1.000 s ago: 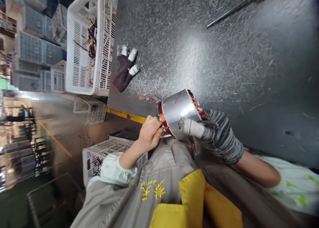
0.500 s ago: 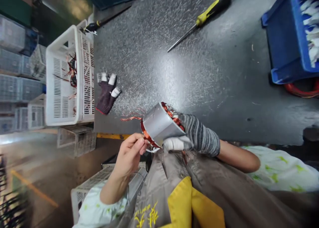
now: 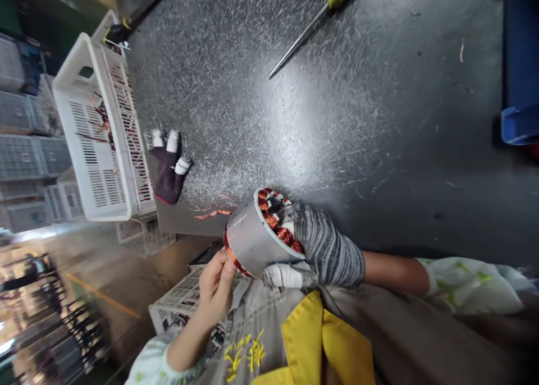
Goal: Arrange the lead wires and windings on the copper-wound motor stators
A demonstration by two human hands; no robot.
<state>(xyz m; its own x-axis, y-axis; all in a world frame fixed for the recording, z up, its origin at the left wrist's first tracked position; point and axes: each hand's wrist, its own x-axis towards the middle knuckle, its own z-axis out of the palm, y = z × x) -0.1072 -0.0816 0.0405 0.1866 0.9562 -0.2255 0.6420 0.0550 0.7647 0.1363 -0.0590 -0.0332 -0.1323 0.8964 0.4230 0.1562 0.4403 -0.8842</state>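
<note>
A motor stator (image 3: 252, 236), a silver metal cylinder with copper windings inside, is tilted in front of my body at the table's near edge. My right hand (image 3: 322, 244), in a grey knitted glove with white fingertips, grips its right end, thumb along the underside and fingers at the open mouth. Bare, my left hand (image 3: 217, 284) pinches at the copper winding (image 3: 238, 261) around the left end; whatever sits between thumb and finger is hidden. Loose copper wire ends (image 3: 214, 214) stick out to the left of the cylinder.
A dark work glove (image 3: 169, 169) with white fingertips lies on the grey table (image 3: 219, 104). Beyond it stands a white plastic crate (image 3: 126, 149) holding copper scraps. A yellow-handled screwdriver (image 3: 298, 41) lies at the back, and a blue bin (image 3: 522, 65) is at the right.
The view has shifted and turned slightly. The stator has tilted so its open mouth with copper coils shows more. Both hands stay on it, the left still at the left rim.
</note>
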